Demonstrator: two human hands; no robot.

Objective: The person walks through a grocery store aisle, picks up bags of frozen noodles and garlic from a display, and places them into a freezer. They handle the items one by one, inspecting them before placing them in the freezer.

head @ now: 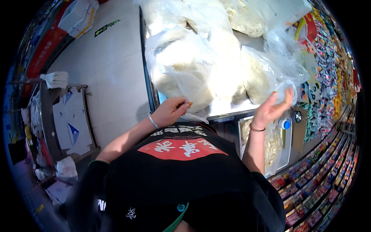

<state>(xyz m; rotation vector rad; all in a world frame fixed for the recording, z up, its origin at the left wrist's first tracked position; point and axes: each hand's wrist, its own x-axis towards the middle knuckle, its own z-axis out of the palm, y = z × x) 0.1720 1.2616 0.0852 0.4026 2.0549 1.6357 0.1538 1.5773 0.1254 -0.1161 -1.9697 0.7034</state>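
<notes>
Clear plastic bags of pale food, some of it noodle-like, lie on a counter in front of me. My left hand [171, 110] is at the near side of one large bag [185, 78], its fingers curled together. A small orange-brown spot shows at its fingertips; whether that is a nail or a held piece is unclear. To the right, my right hand [271, 108] is raised with thumb and fingers apart, slightly blurred. It is close to the loose plastic of another bag [258, 75]. Strong glare washes out the middle bags [226, 61].
A dark rim [232, 116] edges the counter's near side. Below right stand a white container [287, 145] of bagged food, a blue-capped bottle [285, 124] and a round metal lid [297, 116]. Packaged goods [321, 191] fill shelves at right. A metal-framed cart [74, 116] stands left.
</notes>
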